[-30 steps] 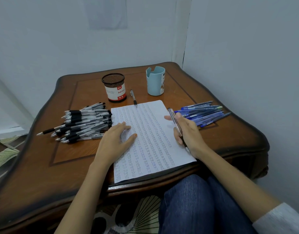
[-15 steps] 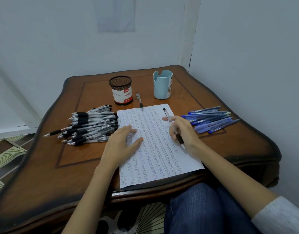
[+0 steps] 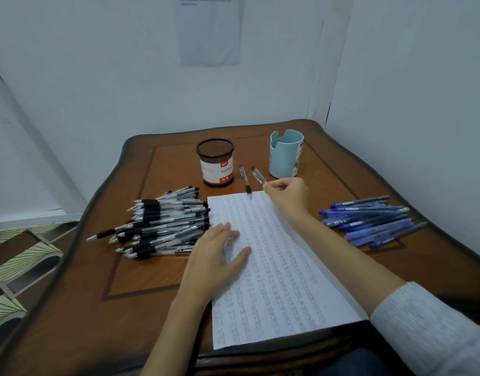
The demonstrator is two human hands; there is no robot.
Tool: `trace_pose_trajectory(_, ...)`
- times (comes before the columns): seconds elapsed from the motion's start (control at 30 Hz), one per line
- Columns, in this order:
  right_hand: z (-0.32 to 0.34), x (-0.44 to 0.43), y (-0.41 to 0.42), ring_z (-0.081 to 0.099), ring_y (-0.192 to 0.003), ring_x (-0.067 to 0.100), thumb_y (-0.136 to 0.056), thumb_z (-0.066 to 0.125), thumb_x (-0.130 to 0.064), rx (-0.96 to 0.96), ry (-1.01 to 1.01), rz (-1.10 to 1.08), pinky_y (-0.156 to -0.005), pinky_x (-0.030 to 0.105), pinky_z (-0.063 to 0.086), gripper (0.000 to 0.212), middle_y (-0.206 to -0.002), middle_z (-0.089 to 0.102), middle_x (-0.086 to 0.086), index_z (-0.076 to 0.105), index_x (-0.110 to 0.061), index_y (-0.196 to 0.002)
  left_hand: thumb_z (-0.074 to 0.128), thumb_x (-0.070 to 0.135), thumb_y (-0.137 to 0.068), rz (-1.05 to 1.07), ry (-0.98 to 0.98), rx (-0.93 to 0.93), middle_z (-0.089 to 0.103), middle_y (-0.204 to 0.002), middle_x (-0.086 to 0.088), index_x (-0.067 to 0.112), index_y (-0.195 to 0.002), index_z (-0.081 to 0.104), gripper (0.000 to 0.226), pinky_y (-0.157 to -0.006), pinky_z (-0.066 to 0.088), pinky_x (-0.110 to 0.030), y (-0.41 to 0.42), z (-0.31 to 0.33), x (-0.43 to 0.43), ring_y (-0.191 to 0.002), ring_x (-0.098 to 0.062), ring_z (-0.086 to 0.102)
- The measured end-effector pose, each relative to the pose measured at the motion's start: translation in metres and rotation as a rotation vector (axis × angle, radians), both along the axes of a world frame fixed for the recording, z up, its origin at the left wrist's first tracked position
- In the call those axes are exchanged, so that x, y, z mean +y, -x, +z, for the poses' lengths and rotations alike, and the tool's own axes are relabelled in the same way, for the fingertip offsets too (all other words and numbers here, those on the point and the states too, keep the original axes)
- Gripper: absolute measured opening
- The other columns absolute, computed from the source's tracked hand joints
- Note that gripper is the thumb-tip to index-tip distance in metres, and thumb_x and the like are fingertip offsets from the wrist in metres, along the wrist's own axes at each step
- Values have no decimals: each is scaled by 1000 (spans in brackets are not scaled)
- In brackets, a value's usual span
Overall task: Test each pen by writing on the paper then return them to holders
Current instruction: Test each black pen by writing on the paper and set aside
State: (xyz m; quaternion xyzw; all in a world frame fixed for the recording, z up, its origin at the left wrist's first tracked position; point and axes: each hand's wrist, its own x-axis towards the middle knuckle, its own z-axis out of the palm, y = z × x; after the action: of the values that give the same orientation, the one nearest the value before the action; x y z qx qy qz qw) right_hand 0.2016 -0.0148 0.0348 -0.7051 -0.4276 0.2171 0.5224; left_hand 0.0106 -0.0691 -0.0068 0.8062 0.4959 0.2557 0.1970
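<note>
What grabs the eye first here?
The sheet of paper, filled with rows of test scribbles, lies mid-table under the flat left hand. A big heap of black-grip pens lies to its left, a smaller spread of blue pens to its right. At the paper's far edge the right hand grips a pen near the mesh holder and the blue holder.

Home corner: carved wooden table [image 3: 103, 308], patterned floor [image 3: 13, 256].
</note>
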Motion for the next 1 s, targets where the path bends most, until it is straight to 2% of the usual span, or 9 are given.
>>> trace_pose_trajectory(0.13, 0, 37, 3, 50, -87, 6, -88, 68, -13, 10, 86, -31, -76, 20, 39, 14, -100, 71, 7, 74, -1, -94, 57, 53, -88, 0, 4, -30, 38, -148, 14, 27, -132, 55, 51, -115, 22, -27, 1, -2, 0, -139, -2, 27)
trace_pose_trajectory(0.33, -12, 85, 6, 65, -97, 21, -87, 70, -13, -56, 163, -29, -76, 25, 44, 15, -100, 72, 11, 74, -2, -95, 55, 53, -89, -9, -8, -53, 35, -148, 18, 30, -133, 52, 50, -114, 20, -22, 0, -2, 1, -139, 3, 22)
trace_pose_trajectory(0.43, -17, 99, 5, 64, -97, 21, -87, 69, -15, -72, 174, -18, -80, 27, 49, 18, -104, 71, 11, 73, -3, -100, 55, 53, -89, -21, -22, -47, 34, -149, 18, 30, -134, 51, 50, -115, 20, -22, 0, -3, 2, -140, 3, 21)
trace_pose_trajectory(0.6, -20, 94, 9, 62, -88, 12, -89, 67, -14, -165, 75, 46, -73, 20, 46, 18, -103, 71, 7, 72, -7, -105, 53, 54, -90, -29, -31, -29, 31, -151, 18, 30, -136, 49, 52, -115, 17, -21, 1, -3, 3, -140, 4, 19)
trace_pose_trajectory(0.67, -18, 86, 15, 57, -74, 4, -89, 67, -14, -216, -14, 127, -64, 12, 42, 12, -91, 69, 1, 72, -12, -100, 52, 54, -91, -28, -36, -21, 30, -151, 18, 30, -137, 48, 52, -114, 15, -18, 1, -3, 2, -140, 4, 19)
trace_pose_trajectory(0.73, -14, 79, 22, 53, -69, 1, -87, 69, -15, -233, -24, 316, -58, 8, 37, 11, -83, 66, -5, 72, -15, -98, 52, 54, -91, -29, -40, -17, 30, -151, 18, 30, -137, 48, 52, -113, 14, -17, 1, -2, 2, -140, 4, 19)
trace_pose_trajectory(0.83, -9, 76, 37, 52, -67, -1, -86, 71, -19, -231, 7, 559, -59, 7, 39, 16, -81, 65, -8, 73, -17, -102, 52, 53, -91, -33, -41, -19, 31, -151, 18, 29, -137, 49, 52, -113, 14, -16, 0, -1, 1, -139, 5, 20)
trace_pose_trajectory(0.93, -9, 86, 51, 51, -60, 2, -87, 70, -20, -172, -15, 678, -61, 13, 42, 22, -70, 62, -2, 72, -17, -109, 51, 54, -92, -29, -44, -16, 31, -151, 20, 30, -137, 48, 51, -110, 12, -14, 0, -1, 1, -139, 6, 18)
trace_pose_trajectory(1.0, -8, 92, 59, 50, -54, 0, -88, 69, -20, -145, 8, 738, -58, 10, 41, 27, -64, 60, -3, 69, -16, -115, 50, 54, -92, -29, -40, -17, 30, -151, 20, 31, -137, 47, 51, -110, 12, -14, 0, -1, 1, -139, 6, 17)
